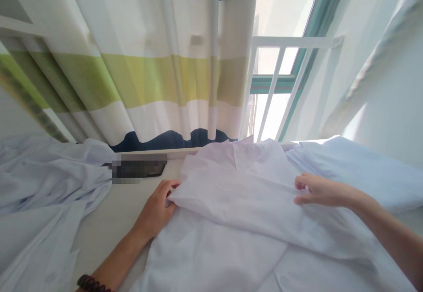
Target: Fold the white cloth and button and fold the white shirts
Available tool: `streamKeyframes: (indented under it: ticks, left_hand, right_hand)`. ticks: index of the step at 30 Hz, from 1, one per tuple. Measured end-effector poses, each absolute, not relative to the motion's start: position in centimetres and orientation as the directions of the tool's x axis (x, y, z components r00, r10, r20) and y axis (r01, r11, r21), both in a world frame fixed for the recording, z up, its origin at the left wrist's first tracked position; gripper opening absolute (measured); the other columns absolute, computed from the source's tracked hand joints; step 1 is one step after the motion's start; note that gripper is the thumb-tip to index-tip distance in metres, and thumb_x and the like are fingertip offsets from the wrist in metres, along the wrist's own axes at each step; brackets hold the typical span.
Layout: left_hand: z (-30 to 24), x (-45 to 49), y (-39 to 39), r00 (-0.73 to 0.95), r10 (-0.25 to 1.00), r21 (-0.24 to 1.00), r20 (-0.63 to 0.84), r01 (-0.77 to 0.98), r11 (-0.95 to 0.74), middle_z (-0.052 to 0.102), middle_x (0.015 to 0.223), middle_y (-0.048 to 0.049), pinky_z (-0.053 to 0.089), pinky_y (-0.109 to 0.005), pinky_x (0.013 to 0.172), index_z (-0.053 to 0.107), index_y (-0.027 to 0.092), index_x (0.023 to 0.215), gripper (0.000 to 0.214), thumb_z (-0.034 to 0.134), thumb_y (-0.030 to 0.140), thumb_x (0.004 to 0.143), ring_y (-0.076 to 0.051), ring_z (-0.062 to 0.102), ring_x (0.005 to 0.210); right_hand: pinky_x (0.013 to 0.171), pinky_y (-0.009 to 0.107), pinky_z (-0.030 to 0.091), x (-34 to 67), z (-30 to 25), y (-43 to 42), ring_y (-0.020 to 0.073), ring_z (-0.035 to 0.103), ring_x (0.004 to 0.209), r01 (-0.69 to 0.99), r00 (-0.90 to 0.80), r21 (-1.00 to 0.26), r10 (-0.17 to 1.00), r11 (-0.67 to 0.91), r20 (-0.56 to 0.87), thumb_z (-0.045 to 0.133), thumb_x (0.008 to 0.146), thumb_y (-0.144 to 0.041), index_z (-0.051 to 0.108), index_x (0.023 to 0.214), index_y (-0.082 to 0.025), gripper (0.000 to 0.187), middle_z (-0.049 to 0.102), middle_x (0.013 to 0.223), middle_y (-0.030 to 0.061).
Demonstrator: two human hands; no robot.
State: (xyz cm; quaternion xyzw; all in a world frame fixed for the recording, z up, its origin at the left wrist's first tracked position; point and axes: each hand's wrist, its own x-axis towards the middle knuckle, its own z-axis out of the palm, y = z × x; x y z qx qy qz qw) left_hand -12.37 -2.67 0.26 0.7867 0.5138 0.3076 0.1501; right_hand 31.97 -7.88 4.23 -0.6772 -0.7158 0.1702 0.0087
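A white garment lies spread out in front of me, with a fold running across its upper part. My left hand pinches the left end of that fold between thumb and fingers. Over the right part of the cloth is my right hand, its fingers curved and a gap left between them and the thumb. Nothing shows in its grasp; whether the fingertips touch the fabric I cannot tell.
Crumpled white clothing lies on the left and folded white cloth on the right. A dark flat object, partly blurred out, rests near the back edge. Behind are a striped curtain, a white railing and a window.
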Motion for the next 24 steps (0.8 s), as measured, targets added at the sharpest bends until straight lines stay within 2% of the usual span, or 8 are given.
streamKeyframes:
  ticks: [2,6,10,14,20,24]
  left_hand:
    - [0.4,-12.3,-2.7,0.277,0.902,0.529,0.330,0.738,-0.420,0.060,0.104,-0.0050,0.048,-0.032,0.080,0.054,0.021,0.105,0.032,0.047,0.018,0.073,-0.020,0.059,0.084]
    - [0.9,-12.2,-2.8,0.180,0.931,0.504,0.316,0.800,-0.326,0.063,0.103,-0.0051,0.049,-0.033,0.079,0.050,0.020,0.111,0.042,0.043,0.016,0.071,-0.019,0.061,0.077]
    - [1.5,-12.1,-3.1,0.163,0.957,0.446,0.241,0.857,-0.259,0.064,0.103,-0.0081,0.047,-0.034,0.082,0.046,0.017,0.124,0.051,0.039,0.016,0.073,-0.023,0.063,0.089]
    - [1.7,-11.8,-3.4,0.163,0.969,0.373,0.184,0.901,-0.223,0.065,0.103,-0.0084,0.046,-0.034,0.079,0.046,0.018,0.127,0.052,0.038,0.017,0.075,-0.025,0.063,0.091]
    - [1.4,-12.0,-3.6,0.165,0.973,0.372,0.163,0.903,-0.215,0.064,0.091,-0.0020,0.045,-0.028,0.073,0.048,0.022,0.115,0.043,0.046,0.017,0.072,-0.021,0.063,0.080]
    - [1.3,-12.0,-3.9,0.159,0.973,0.371,0.165,0.904,-0.211,0.065,0.095,-0.0034,0.045,-0.030,0.078,0.048,0.022,0.111,0.041,0.044,0.012,0.072,-0.022,0.063,0.089]
  right_hand:
    - [0.074,0.033,0.045,32.6,5.1,-8.6,0.0235,0.059,0.081,0.957,-0.112,-0.285,0.967,0.044,-0.228,0.053,0.076,-0.047,0.054,0.073,-0.022,0.025,0.062,0.085,0.0057]
    - [0.068,0.029,0.043,33.1,6.9,-9.6,0.0201,0.054,0.074,0.904,-0.142,-0.423,0.978,0.064,-0.155,0.038,0.088,-0.057,0.049,0.072,-0.023,0.039,0.058,0.079,0.0024]
    - [0.058,0.027,0.039,34.4,7.8,-10.6,0.0170,0.050,0.063,0.875,-0.032,-0.483,0.994,-0.024,-0.108,0.033,0.089,-0.063,0.049,0.076,-0.023,0.044,0.054,0.067,0.0001]
    - [0.056,0.028,0.037,35.6,7.9,-11.6,0.0174,0.052,0.060,0.898,0.065,-0.427,0.992,-0.105,-0.107,0.038,0.087,-0.062,0.052,0.076,-0.024,0.042,0.057,0.062,0.0002]
    - [0.065,0.035,0.043,35.5,6.2,-11.6,0.0261,0.062,0.074,0.957,0.094,-0.234,0.946,-0.171,-0.310,0.056,0.073,-0.053,0.058,0.064,-0.023,0.031,0.069,0.077,0.0071]
    - [0.063,0.039,0.042,35.6,7.1,-11.5,0.0267,0.062,0.068,0.963,0.173,-0.167,0.958,-0.213,-0.229,0.057,0.072,-0.054,0.058,0.060,-0.025,0.032,0.069,0.073,0.0097]
